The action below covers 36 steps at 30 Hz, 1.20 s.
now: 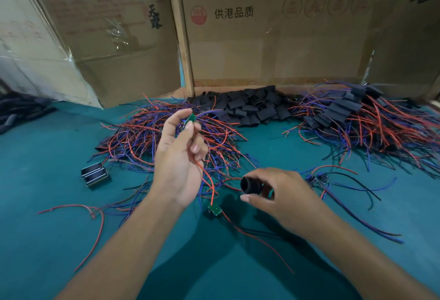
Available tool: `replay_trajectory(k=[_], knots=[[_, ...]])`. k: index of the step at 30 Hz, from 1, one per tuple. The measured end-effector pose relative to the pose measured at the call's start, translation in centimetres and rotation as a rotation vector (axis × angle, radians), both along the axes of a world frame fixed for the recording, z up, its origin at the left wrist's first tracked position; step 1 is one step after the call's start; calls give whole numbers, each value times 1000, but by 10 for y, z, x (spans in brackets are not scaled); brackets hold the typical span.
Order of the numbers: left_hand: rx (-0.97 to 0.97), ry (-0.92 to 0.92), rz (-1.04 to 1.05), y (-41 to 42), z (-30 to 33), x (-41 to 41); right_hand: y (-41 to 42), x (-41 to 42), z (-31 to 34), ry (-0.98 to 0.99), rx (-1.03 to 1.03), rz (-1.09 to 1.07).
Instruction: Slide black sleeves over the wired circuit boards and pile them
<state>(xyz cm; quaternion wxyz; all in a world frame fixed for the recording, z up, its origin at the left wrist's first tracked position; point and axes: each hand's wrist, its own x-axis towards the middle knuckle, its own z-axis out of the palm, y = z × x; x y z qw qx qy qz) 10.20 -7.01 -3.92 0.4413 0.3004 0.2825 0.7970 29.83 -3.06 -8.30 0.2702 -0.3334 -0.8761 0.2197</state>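
Green circuit board [191,117] stood pinched at the raised left hand [177,156] fingertips, wires trailing below, while the right hand [273,191] just beside it squeezed a black sleeve [250,184] mouth-open toward it, seemingly ready for threading.

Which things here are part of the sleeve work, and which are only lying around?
Job:
- circuit board, pinched in left hand
- black sleeve, held in right hand
- loose sleeves
- unsleeved wired boards
- sleeved pile

Lying about:
- small metal part
- cardboard boxes
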Motion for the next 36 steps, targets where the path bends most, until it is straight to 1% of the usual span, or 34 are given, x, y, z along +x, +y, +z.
replay_trajectory(k=[4,11,13,18,23,30,33,36], knots=[[31,-81,-49,-2,4,-2,-6,-5,-3,-15,33,10],[4,-128,-46,-4,8,-7,-1,0,-1,25,37,-93],[14,-126,-56,-4,8,-8,-2,0,1,43,32,-92],[16,-78,-47,-4,6,-4,-10,-3,6,59,76,-44],[12,-42,-14,-5,6,0,-24,-8,12,-24,167,-37],[21,71,135,-8,8,9,-31,-10,16,-20,40,88],[21,151,251,-8,8,13,-34,-15,14,-6,30,122],[27,203,311,-9,7,15,-37,-19,12,6,31,149]])
